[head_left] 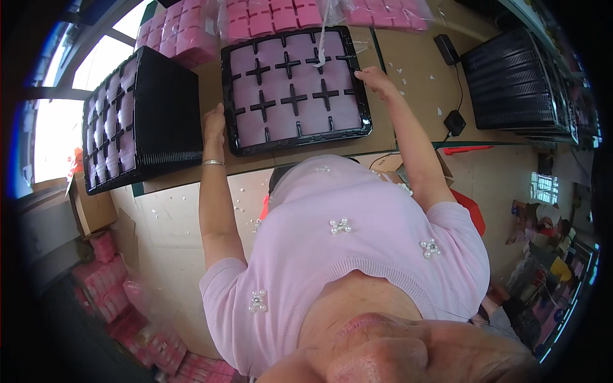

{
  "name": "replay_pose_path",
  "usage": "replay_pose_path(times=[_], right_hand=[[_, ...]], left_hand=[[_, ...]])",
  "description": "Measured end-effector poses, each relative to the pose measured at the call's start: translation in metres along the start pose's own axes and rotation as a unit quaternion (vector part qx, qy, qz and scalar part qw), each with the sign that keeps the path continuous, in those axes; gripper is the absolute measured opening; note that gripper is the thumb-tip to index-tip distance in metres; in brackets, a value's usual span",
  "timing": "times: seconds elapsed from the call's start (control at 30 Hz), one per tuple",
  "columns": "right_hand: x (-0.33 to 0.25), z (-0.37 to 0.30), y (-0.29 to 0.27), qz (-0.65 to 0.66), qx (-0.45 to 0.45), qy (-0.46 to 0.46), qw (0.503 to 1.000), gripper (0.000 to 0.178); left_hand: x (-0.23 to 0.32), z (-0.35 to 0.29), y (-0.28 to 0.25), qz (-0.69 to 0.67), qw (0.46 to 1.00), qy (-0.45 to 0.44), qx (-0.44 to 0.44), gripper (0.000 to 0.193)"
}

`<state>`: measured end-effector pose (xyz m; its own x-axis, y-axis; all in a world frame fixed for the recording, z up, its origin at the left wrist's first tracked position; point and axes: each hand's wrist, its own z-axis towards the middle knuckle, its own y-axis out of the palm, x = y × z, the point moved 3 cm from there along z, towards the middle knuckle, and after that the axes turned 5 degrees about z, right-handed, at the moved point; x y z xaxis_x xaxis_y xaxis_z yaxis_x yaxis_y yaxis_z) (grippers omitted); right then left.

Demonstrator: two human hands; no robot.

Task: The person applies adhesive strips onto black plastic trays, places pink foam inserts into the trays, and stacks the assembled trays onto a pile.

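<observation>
A black tray [300, 142] with cross-shaped dividers lies on the brown work surface in front of me. Pale pink sheets or pads [278, 83] fill its compartments. My left hand [214, 126] is closed at the tray's left edge, its fingers partly hidden by the rim. On the opposite side, my right hand [377, 83] grips the right rim, with thumb and fingertips at the edge. Just left of my left hand stands a tall stack of black trays [169, 105], the outermost one showing pink filling. A thin whitish strip [321, 48] hangs over the middle tray's far side.
Pink blocks in clear plastic [271, 17] line the far edge. Another black tray stack [507, 83] stands at the right, near a black adapter [454, 121] with a cord. White scraps [402, 81] dot the work surface. A cardboard box [96, 207] and pink bundles [105, 281] sit at lower left.
</observation>
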<state>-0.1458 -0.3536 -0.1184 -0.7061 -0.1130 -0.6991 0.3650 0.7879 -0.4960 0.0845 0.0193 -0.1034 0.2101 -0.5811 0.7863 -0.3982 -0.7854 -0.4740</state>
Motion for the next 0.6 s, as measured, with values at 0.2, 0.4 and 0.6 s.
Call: replay_pose_path(times=[0.2, 0.4, 0.6], right_hand=[[0.011, 0.014, -0.007, 0.020, -0.002, -0.100, 0.995, 0.046], [-0.007, -0.028, -0.008, 0.086, -0.023, -0.061, 0.994, 0.045], [-0.055, -0.051, 0.037, 0.191, -0.163, -0.096, 0.963, 0.049]], left_hand=[[0.032, -0.014, -0.022, 0.019, 0.999, 0.005, 0.034, 0.044], [0.092, -0.077, -0.075, 0.119, 0.975, 0.134, 0.130, 0.054], [0.115, -0.107, -0.174, 0.166, 0.957, 0.171, 0.168, 0.057]])
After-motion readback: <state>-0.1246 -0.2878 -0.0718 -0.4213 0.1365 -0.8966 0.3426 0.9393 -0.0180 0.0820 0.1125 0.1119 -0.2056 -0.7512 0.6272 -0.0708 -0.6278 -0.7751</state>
